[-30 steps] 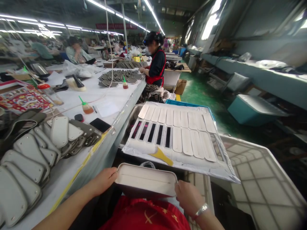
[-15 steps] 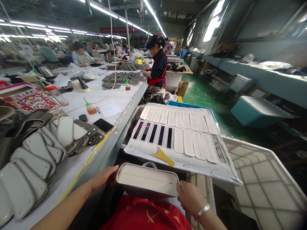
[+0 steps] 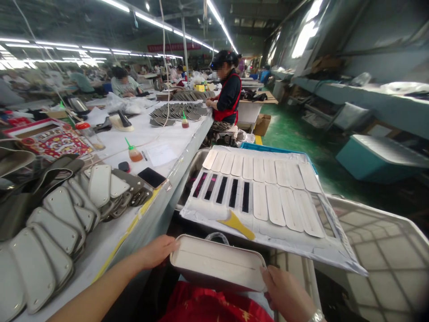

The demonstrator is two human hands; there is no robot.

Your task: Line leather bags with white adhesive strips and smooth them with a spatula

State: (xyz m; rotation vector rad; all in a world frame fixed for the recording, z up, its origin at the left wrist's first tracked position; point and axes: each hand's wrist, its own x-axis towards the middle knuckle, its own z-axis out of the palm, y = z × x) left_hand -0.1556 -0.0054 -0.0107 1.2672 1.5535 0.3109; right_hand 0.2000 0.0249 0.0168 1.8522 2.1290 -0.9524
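At opposite ends, both hands grip a cream-faced piece.

Black phone, glue bottle, teal bin

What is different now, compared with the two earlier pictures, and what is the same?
The view has turned slightly left, so things sit further right in the picture. The seated co-worker at the back has lowered a raised hand. Unchanged: the left hand and right hand are at opposite ends of the pale-topped piece; the yellow scraper and pale strips lie on the white board.
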